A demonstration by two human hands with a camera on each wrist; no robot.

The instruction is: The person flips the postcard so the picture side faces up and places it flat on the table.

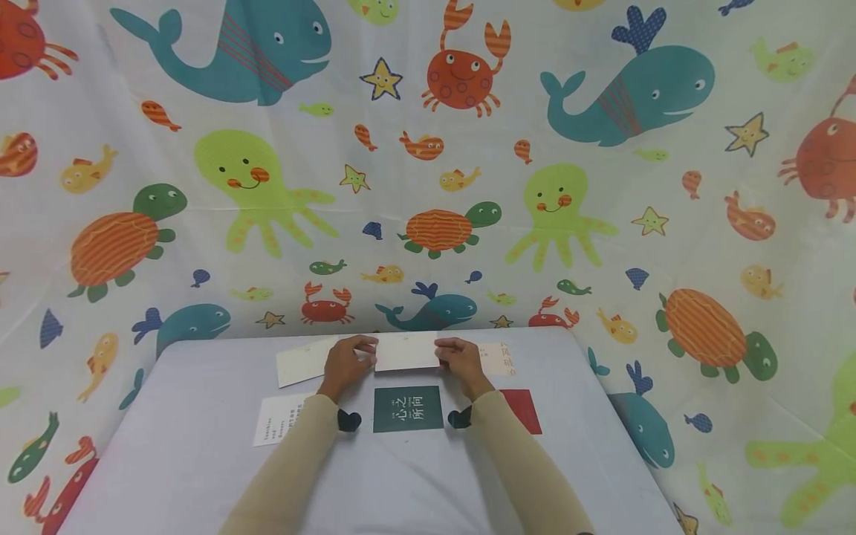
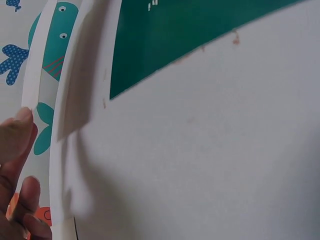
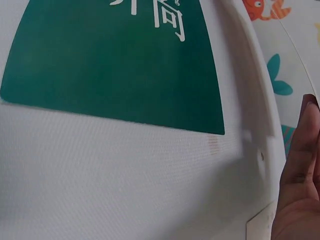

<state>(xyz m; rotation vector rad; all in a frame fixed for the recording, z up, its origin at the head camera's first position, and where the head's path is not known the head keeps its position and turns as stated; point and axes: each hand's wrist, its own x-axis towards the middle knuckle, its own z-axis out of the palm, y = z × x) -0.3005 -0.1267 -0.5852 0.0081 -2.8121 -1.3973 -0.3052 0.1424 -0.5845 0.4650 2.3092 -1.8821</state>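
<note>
Both hands hold a blank white card (image 1: pixel 406 351) by its two short sides near the far edge of the table. My left hand (image 1: pixel 348 365) pinches the left end, and in the left wrist view the card's thin edge (image 2: pixel 39 60) rises from the fingertips. At the opposite end the right hand (image 1: pixel 463 364) grips the card between thumb and fingers. A shadow lies under the card, which is tilted up off the cloth. Nearer to me, between the forearms, a dark green card (image 1: pixel 408 409) with white characters lies flat.
On the left lie a cream card (image 1: pixel 301 362) and a white card with printed text (image 1: pixel 276 422). A pale card with orange characters (image 1: pixel 498 360) and a red card (image 1: pixel 523 411) lie on the right. Behind the white table (image 1: pixel 200 446) hangs a sea-animal curtain (image 1: pixel 428 178).
</note>
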